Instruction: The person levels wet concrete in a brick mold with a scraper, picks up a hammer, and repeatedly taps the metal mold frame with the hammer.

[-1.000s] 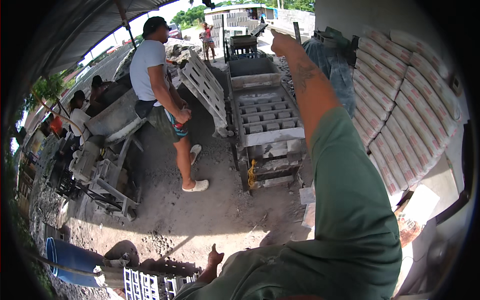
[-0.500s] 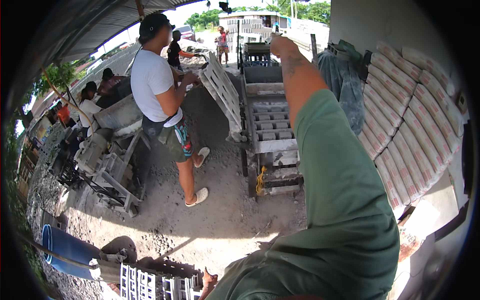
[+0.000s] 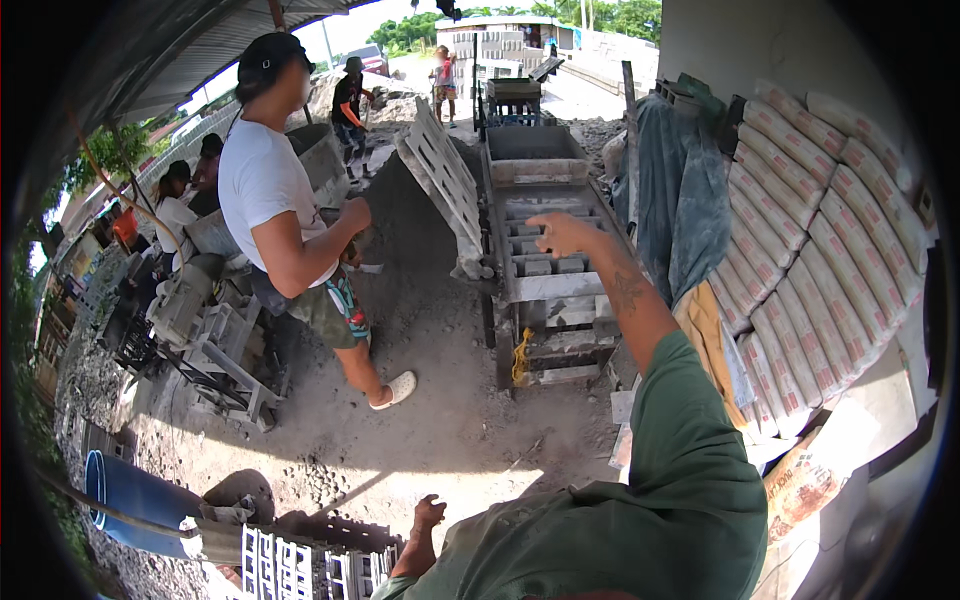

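My right hand (image 3: 562, 234) reaches out over the block-moulding machine (image 3: 556, 287), fingers stretched to the left and holding nothing. Rows of grey blocks (image 3: 537, 268) sit in the machine's mould beneath it; whether the hand touches the machine I cannot tell. Low at the front, my left hand (image 3: 429, 513) hangs loosely bent with nothing in it. White slotted frames (image 3: 276, 562) lie to its left. A tilted grey slotted panel (image 3: 440, 180) leans against the machine's left side. Beside that panel stands a person (image 3: 268, 185) in a white shirt, forearms raised.
Stacked cement bags (image 3: 800, 240) line the right wall, beside a dark tarp (image 3: 680, 190). Behind the leaning panel is a dark sand heap (image 3: 405, 225). A motor on a stand (image 3: 215, 340) and a blue barrel (image 3: 140, 505) stand at left. More people are farther back.
My right hand has come back from the machine's far end to over its mould. My left hand has risen slightly. The person in white has shifted left, and another person farther back has straightened.
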### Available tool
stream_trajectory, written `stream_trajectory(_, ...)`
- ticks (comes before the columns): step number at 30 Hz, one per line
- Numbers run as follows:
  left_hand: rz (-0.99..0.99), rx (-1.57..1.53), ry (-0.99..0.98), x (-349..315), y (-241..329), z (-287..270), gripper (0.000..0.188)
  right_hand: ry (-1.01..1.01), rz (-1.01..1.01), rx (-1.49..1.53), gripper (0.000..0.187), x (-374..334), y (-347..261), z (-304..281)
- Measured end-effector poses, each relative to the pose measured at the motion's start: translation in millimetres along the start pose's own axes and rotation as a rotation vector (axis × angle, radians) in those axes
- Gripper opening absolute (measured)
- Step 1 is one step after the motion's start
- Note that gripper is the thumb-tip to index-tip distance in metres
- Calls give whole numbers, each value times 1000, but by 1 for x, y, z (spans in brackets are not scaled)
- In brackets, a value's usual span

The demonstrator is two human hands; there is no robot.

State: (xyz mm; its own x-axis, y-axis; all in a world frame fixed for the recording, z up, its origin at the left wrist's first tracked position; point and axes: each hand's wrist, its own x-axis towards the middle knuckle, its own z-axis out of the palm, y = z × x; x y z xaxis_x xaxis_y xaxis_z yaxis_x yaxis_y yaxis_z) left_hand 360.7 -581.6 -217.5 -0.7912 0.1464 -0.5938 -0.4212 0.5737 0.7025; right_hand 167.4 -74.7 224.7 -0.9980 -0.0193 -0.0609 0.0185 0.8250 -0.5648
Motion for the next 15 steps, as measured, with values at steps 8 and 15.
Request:
stream_trajectory(8,266,-239,-406,-3,-33,45,21,-529,433,-145,45,-294,299,387)
stream_trajectory(15,524,634,-298,24,-67,22,22,-214,968,827,39,-500,265,479)
